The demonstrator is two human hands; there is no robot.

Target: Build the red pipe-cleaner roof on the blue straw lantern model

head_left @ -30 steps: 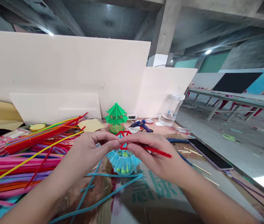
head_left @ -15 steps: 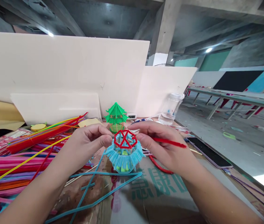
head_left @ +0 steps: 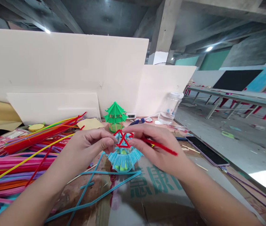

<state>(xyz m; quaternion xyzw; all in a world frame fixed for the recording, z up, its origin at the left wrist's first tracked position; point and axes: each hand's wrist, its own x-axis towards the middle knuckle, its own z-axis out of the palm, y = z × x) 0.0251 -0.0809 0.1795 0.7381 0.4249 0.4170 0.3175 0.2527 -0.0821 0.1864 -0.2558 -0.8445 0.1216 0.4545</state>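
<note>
Both hands pinch a small red frame (head_left: 124, 145) bent from pipe cleaners, with crossing struts inside its rim. My left hand (head_left: 95, 144) has thumb and forefinger closed on its left side. My right hand (head_left: 156, 146) pinches its right side, and a red pipe cleaner (head_left: 162, 147) sticks out across that palm. Just behind and below the frame stands a light blue pipe-cleaner model (head_left: 125, 160) with a flared skirt; its top is partly hidden. Farther back is a green pagoda-like model (head_left: 115, 114) with a tiered roof.
Many coloured pipe cleaners (head_left: 17, 163) are heaped on the left. Long blue pipe cleaners (head_left: 100, 202) cross the front. A phone (head_left: 207, 150) lies at the right edge, with a clear jar (head_left: 170, 108) behind it. White boards (head_left: 64, 69) stand along the back.
My hands have closed in around the red frame and now cover its sides. The red pipe cleaner in my right hand has shifted left and tilted down more.
</note>
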